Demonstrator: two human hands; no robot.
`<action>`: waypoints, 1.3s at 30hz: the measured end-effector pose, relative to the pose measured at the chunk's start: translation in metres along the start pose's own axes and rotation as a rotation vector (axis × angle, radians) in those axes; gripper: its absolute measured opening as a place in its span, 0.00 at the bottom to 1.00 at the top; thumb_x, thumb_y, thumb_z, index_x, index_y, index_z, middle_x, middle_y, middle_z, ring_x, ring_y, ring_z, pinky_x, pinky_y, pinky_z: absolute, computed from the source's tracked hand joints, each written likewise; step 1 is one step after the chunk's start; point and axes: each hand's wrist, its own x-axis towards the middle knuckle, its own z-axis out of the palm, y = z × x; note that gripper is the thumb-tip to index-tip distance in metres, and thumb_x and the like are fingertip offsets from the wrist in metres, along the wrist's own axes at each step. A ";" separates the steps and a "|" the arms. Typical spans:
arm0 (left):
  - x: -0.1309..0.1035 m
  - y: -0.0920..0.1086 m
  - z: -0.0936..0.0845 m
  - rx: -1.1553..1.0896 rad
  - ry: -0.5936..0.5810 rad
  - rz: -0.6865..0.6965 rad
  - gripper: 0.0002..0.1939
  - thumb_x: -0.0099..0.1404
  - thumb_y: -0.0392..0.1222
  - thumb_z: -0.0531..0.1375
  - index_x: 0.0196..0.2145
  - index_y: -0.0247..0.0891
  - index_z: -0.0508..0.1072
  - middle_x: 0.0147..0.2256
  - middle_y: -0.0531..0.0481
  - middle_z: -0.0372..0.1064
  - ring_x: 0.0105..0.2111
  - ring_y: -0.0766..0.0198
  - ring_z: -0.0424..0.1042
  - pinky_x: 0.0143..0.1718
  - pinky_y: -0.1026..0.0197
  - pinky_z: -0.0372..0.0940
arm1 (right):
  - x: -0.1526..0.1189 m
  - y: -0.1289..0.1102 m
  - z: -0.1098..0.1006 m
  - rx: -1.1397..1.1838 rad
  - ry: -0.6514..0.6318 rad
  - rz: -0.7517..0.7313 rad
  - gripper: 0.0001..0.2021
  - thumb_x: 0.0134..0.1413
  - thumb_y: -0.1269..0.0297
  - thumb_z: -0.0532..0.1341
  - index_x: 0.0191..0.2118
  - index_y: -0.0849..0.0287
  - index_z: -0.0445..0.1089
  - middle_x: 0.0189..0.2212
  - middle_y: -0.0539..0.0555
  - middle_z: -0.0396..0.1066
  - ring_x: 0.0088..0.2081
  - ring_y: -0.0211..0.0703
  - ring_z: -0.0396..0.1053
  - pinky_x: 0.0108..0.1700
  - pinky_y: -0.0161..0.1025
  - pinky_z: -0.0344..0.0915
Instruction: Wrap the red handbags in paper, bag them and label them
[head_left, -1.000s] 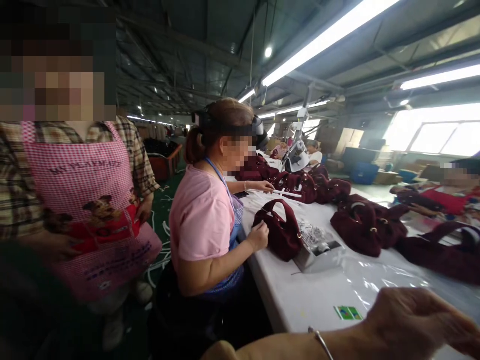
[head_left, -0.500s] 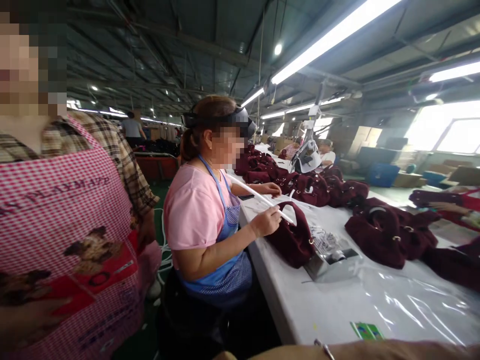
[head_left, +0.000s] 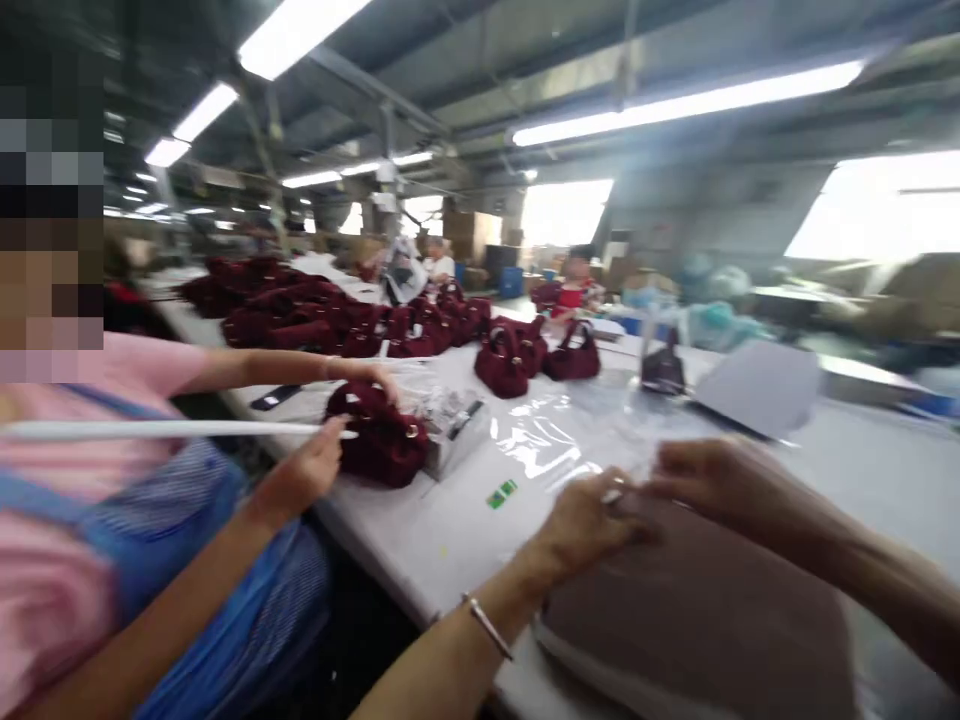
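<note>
My left hand point(head_left: 592, 520), with a ring and a bracelet at the wrist, is closed at the top edge of a large brown bag-like piece point(head_left: 697, 620). Close beside it, my right hand point(head_left: 697, 475) has its fingers pinched at the same edge, blurred by motion. The brown piece stands at the table's near side, with a pale rim along its lower left. Its exact kind is hard to make out. Beyond my left hand, a small green card point(head_left: 502, 494) lies on the white table point(head_left: 420, 530).
At left, a co-worker in a pink shirt point(head_left: 150, 360) holds a white rod point(head_left: 172, 429) by a maroon handbag point(head_left: 382, 450). More maroon bags point(head_left: 285, 310) cover the table behind. Clear plastic sheets point(head_left: 540, 430) lie mid-table. A dark bag point(head_left: 663, 365) and white board point(head_left: 765, 385) stand farther right.
My view has swung right. Both my hands now show, closed at the brown piece; before, only a forearm showed at the bottom edge. The co-worker's rod has swung toward the left.
</note>
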 end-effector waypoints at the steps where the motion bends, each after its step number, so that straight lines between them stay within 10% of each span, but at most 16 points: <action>1: 0.001 -0.001 0.000 -0.001 0.004 0.021 0.16 0.51 0.51 0.70 0.32 0.41 0.73 0.27 0.56 0.68 0.30 0.62 0.67 0.35 0.61 0.62 | -0.007 0.005 -0.006 0.021 -0.006 0.015 0.12 0.54 0.56 0.65 0.23 0.54 0.74 0.20 0.51 0.72 0.24 0.44 0.69 0.26 0.38 0.59; 8: 0.014 -0.017 -0.004 -0.205 -0.022 -0.055 0.20 0.56 0.55 0.68 0.29 0.38 0.66 0.25 0.57 0.65 0.25 0.68 0.63 0.26 0.67 0.58 | -0.065 0.080 -0.051 0.386 0.457 0.217 0.21 0.45 0.45 0.70 0.40 0.55 0.79 0.40 0.57 0.79 0.42 0.54 0.76 0.47 0.47 0.72; 14: 0.021 -0.025 -0.008 -0.215 -0.020 -0.058 0.22 0.55 0.56 0.69 0.28 0.38 0.65 0.24 0.59 0.61 0.23 0.71 0.61 0.23 0.69 0.58 | -0.112 0.153 -0.001 0.925 0.261 0.268 0.46 0.37 0.35 0.71 0.62 0.54 0.66 0.61 0.66 0.66 0.61 0.64 0.64 0.61 0.61 0.62; 18: 0.024 -0.024 -0.010 -0.257 -0.003 -0.073 0.20 0.56 0.54 0.70 0.30 0.37 0.67 0.24 0.59 0.62 0.23 0.71 0.62 0.23 0.70 0.58 | -0.112 0.148 0.033 1.198 0.332 0.120 0.49 0.35 0.30 0.68 0.63 0.49 0.64 0.62 0.62 0.66 0.64 0.62 0.61 0.62 0.60 0.60; 26: 0.023 -0.021 -0.012 -0.388 0.044 -0.127 0.21 0.50 0.51 0.73 0.33 0.37 0.71 0.25 0.57 0.69 0.24 0.69 0.67 0.24 0.68 0.63 | -0.093 0.129 0.041 1.179 0.716 0.425 0.17 0.44 0.49 0.74 0.34 0.55 0.78 0.30 0.54 0.78 0.35 0.47 0.77 0.50 0.50 0.73; 35: 0.027 -0.040 -0.019 -0.421 0.125 -0.092 0.17 0.54 0.48 0.73 0.35 0.37 0.73 0.27 0.56 0.71 0.25 0.68 0.69 0.25 0.68 0.65 | -0.108 0.116 0.043 1.227 0.706 0.311 0.27 0.45 0.49 0.74 0.52 0.49 0.73 0.46 0.55 0.77 0.46 0.52 0.76 0.51 0.52 0.73; 39: 0.027 -0.039 -0.016 -0.400 0.090 -0.101 0.18 0.53 0.48 0.73 0.34 0.36 0.74 0.27 0.54 0.71 0.25 0.67 0.69 0.25 0.68 0.65 | -0.116 0.115 0.066 1.287 0.724 0.421 0.22 0.40 0.51 0.77 0.42 0.53 0.77 0.36 0.54 0.79 0.40 0.48 0.77 0.48 0.47 0.74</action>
